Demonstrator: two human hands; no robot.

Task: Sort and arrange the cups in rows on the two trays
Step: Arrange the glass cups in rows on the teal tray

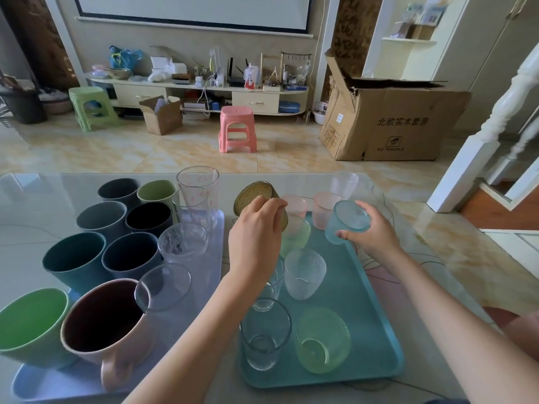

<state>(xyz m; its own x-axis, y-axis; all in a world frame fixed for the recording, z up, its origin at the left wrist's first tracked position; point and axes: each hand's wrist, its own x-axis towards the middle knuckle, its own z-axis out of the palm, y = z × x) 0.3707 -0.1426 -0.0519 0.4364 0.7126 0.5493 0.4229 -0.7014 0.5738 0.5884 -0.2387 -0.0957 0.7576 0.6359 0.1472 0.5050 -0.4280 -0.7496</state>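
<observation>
Both hands are holding cups tilted above the far end of the teal tray [376, 310]. Left hand [255, 237] is gripping the amber cup [251, 197] near its base, mouth tipping away; right hand [373, 233] is curling around the blue cup [348, 221]. Pink cups [323, 209] and a pale green cup [296, 234] are crowding right under them, clear ones sitting nearer. The lilac tray [210, 252] is looking full of mugs and tall glasses. Risk, as I judge it: lowering either cup is likely knocking a neighbour, since gaps are tight; the left forearm is passing over the clear glass [264, 330] and could be tipping it.
</observation>
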